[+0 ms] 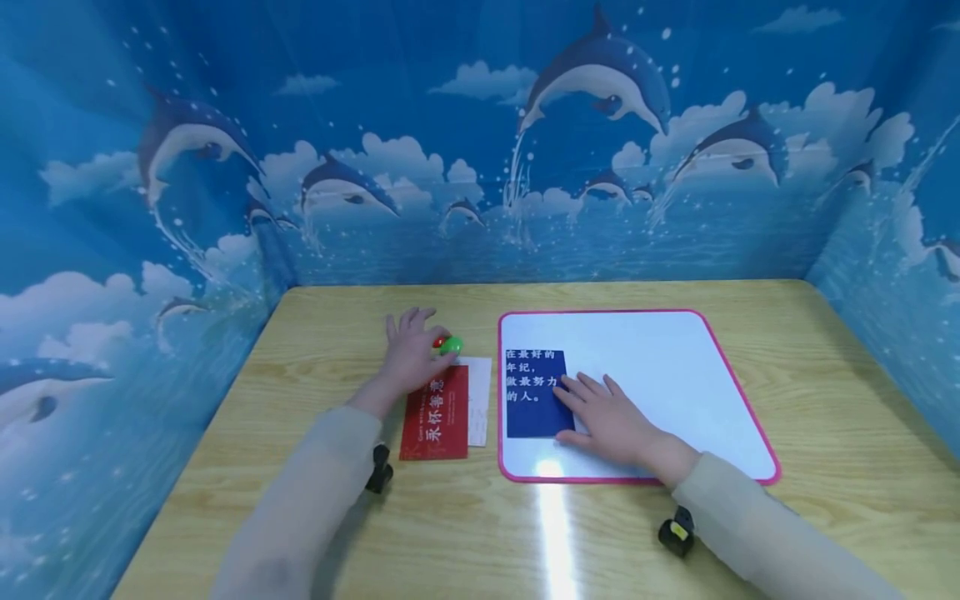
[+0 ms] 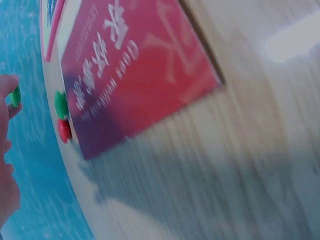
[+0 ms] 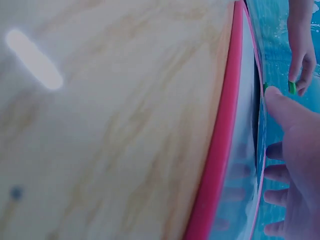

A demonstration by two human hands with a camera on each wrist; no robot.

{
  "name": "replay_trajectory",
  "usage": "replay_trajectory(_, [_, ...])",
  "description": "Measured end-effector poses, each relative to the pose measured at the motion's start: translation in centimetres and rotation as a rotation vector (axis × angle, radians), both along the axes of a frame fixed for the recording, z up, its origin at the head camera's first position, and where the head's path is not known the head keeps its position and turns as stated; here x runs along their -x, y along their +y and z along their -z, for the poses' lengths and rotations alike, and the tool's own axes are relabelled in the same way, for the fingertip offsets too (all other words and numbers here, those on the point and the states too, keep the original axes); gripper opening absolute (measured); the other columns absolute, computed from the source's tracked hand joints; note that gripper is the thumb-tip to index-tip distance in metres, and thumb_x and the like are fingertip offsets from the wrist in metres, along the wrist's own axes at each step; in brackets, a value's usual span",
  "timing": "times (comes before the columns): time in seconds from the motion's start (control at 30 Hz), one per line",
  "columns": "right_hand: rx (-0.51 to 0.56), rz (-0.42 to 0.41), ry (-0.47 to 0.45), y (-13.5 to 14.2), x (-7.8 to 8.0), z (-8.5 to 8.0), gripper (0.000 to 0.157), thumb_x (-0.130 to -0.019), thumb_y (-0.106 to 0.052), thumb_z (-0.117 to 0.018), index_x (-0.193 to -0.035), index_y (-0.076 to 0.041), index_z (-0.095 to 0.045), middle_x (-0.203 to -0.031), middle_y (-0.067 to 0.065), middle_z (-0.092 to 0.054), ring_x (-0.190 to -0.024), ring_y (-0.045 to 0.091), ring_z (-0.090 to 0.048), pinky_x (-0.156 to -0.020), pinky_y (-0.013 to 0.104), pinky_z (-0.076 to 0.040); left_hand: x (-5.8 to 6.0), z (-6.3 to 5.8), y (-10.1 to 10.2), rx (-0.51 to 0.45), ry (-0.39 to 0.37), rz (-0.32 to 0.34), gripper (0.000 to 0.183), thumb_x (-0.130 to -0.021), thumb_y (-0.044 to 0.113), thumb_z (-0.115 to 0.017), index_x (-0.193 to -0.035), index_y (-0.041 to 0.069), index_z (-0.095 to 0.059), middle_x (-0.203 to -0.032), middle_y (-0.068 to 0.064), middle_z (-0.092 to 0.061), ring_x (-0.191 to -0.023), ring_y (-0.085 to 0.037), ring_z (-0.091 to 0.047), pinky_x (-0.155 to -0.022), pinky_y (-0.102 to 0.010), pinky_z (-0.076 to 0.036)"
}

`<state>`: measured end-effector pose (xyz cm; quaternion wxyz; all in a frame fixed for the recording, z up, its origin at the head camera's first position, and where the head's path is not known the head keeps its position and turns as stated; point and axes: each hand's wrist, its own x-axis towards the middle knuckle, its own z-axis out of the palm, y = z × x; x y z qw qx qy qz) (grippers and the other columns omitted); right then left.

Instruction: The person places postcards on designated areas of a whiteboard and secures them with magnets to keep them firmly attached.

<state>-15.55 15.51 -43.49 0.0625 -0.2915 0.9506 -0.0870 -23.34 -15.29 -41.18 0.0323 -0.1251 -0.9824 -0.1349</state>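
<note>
My left hand pinches a small green piece between thumb and forefinger, raised above the table. A small rounded green piece and a red one sit on the table by the far edge of a red card printed with white characters. Partly under that card lies a white card. My right hand, fingers spread, is at the right edge of a dark blue card with white characters. The blue card lies on the left part of a pink-rimmed whiteboard.
The wooden table is bordered at the back and sides by a blue curtain with dolphins on it. Each wrist wears a small black camera. Light reflects in a bright strip near the front.
</note>
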Motion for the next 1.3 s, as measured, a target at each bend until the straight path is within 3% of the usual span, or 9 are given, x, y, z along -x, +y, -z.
replay_trajectory(0.43, [-0.019,0.019,-0.023,0.3,0.0,0.2,0.067,-0.088,-0.051,-0.054,-0.14,-0.01,-0.044,-0.146,0.01,-0.042,-0.138,0.037,-0.03,-0.111,0.063,-0.018,0.3,-0.7,4.3,0.033,-0.01,0.051,0.035,-0.083,0.042,-0.066,-0.109,0.019,-0.066,-0.149,-0.012,-0.033,-0.141,-0.036,-0.02,-0.111,-0.065,0.003])
replay_trajectory(0.77, [-0.02,0.023,-0.02,0.3,0.0,0.0,0.066,-0.088,-0.051,-0.055,-0.139,-0.01,-0.045,-0.146,0.01,-0.042,-0.138,0.038,-0.029,-0.111,0.063,-0.017,1.0,-0.9,6.8,0.075,-0.011,0.086,0.035,-0.085,0.044,-0.063,-0.111,0.022,-0.065,-0.149,-0.01,-0.034,-0.141,-0.035,-0.021,-0.111,-0.065,-0.001])
replay_trajectory(1.3, [-0.057,0.026,-0.019,0.1,0.2,0.0,0.067,-0.088,-0.053,-0.054,-0.139,-0.012,-0.045,-0.146,0.009,-0.042,-0.139,0.037,-0.029,-0.111,0.064,-0.018,1.8,-1.1,9.7,0.205,-0.057,0.067,0.039,-0.087,0.051,-0.057,-0.12,0.03,-0.062,-0.152,-0.007,-0.029,-0.143,-0.034,-0.018,-0.112,-0.064,-0.002])
